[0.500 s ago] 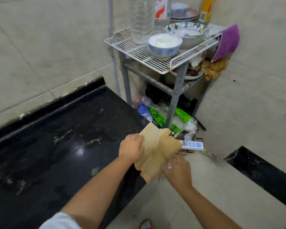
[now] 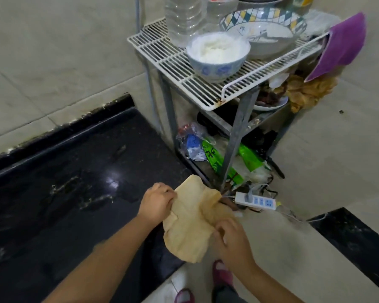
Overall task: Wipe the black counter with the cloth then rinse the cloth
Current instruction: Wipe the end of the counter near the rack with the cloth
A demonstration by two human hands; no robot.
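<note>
From the head camera, both hands are holding the tan cloth [image 2: 189, 217] in the air just past the black counter [image 2: 70, 193] edge: the left hand [image 2: 157, 204] is pinching its left side, the right hand [image 2: 232, 239] is gripping its lower right. On the white wire rack [image 2: 184, 62] a blue-patterned bowl [image 2: 217, 68] is holding white rice, beside a clear bottle [image 2: 184, 18] and a checker-rimmed bowl [image 2: 260, 25] containing a smaller one. A green packet [image 2: 214, 158] below is showing writing too blurred to read.
</note>
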